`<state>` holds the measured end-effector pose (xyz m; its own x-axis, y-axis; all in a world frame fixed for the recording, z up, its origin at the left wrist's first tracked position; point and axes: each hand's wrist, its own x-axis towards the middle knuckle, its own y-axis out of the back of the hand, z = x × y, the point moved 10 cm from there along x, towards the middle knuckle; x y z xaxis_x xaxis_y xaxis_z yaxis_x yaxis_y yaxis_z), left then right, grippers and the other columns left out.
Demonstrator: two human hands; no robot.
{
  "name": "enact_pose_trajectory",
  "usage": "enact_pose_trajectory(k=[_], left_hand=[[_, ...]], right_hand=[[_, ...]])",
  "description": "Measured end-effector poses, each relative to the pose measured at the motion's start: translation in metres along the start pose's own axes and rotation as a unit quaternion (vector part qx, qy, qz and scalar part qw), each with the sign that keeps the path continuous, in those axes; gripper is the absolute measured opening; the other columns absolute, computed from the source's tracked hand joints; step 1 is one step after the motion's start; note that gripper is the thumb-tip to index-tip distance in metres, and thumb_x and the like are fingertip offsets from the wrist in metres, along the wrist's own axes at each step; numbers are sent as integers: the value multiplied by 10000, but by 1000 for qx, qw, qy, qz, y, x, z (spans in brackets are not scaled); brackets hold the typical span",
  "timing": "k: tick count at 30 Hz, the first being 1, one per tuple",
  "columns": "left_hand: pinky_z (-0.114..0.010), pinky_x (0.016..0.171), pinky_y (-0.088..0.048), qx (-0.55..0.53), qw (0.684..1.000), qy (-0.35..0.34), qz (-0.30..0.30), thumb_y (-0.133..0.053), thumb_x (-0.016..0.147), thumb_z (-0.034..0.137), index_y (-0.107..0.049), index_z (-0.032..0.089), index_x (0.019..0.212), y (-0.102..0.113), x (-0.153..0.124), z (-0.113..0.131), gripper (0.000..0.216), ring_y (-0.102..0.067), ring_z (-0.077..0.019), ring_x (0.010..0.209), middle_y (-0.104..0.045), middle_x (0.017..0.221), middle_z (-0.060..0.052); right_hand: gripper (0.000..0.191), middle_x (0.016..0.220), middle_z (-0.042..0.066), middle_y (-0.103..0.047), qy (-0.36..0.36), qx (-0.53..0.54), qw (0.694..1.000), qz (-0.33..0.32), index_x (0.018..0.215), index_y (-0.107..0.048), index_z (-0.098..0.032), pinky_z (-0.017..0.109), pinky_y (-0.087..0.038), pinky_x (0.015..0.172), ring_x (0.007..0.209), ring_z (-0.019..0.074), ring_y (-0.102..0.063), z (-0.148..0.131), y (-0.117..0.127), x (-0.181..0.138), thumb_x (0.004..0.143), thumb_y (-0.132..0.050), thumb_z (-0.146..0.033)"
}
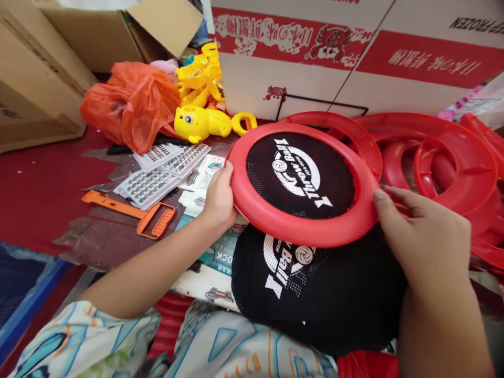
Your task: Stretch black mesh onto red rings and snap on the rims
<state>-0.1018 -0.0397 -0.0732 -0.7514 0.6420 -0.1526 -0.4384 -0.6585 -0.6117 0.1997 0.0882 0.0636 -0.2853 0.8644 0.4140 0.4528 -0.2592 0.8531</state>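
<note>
Two hands grip the red disc just above the black mesh pile, left hand and right hand on opposite rim edges; I'd apply even pressure so the mesh lies flat.

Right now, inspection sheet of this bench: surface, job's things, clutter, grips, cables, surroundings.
Surface: red table top, worn grey in patches.
Job's things: red-rimmed mesh disc printed "Throw Ball", held tilted above a loose black mesh.
Clutter: orange bag, yellow toy, button-cell cards, orange tool.
Grips: left hand grips the disc's left rim; right hand holds its right rim.
Cables: nothing seen.
Surroundings: red-and-white cartons behind, brown boxes at left, empty red rings at right.
</note>
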Motion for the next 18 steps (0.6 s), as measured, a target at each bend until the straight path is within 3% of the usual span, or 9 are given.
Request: enact_pose_trajectory(k=[3, 6, 9, 13, 18], left_hand=[[-385, 1102, -468, -28, 999, 1, -23, -506, 974, 361, -657, 186, 1057, -9, -6, 2, 245, -590, -243, 1269, -705, 1216, -72], [-396, 1090, -478, -52, 995, 15, -86, -518, 976, 288, -619, 223, 1089, -25, -14, 10, 165, -598, -234, 1258, -701, 1183, -36], [-421, 1054, -504, -61, 989, 29, -129, -581, 945, 262, -593, 236, 1072, -34, -20, 19, 131, -644, -232, 1168, -700, 1072, -20], [-485, 1013, -530, -72, 983, 47, -160, -668, 858, 206, -556, 251, 1117, -39, -22, 24, 286, -665, -263, 1107, -678, 1050, -25], [-564, 924, -579, -105, 975, 58, -187, -748, 784, 166, -473, 245, 1160, -46, -20, 25, 472, -655, -334, 1132, -640, 1105, -48]], right_hand=[[414, 1206, 125, -719, 159, 17, 987, 31, 1191, -717, -227, 519, -513, 1032, 1155, 325, -671, -62, 12, -19, 916, -568, -498], [485, 1301, 147, -653, 310, 81, 946, -45, 1242, -678, -220, 512, -517, 1041, 1205, 324, -633, -130, 0, -37, 918, -574, -564], [511, 1256, 175, -669, 389, 92, 910, -109, 1214, -688, -146, 524, -530, 998, 1175, 343, -637, -178, -24, -34, 919, -585, -550], [388, 1070, 82, -747, 384, 104, 901, -174, 1143, -722, -204, 449, -569, 877, 981, 282, -701, -199, -50, -10, 879, -672, -484], [382, 938, 45, -761, 287, 138, 937, -145, 1131, -755, -238, 380, -580, 751, 787, 229, -701, -183, -40, 10, 822, -733, -460]])
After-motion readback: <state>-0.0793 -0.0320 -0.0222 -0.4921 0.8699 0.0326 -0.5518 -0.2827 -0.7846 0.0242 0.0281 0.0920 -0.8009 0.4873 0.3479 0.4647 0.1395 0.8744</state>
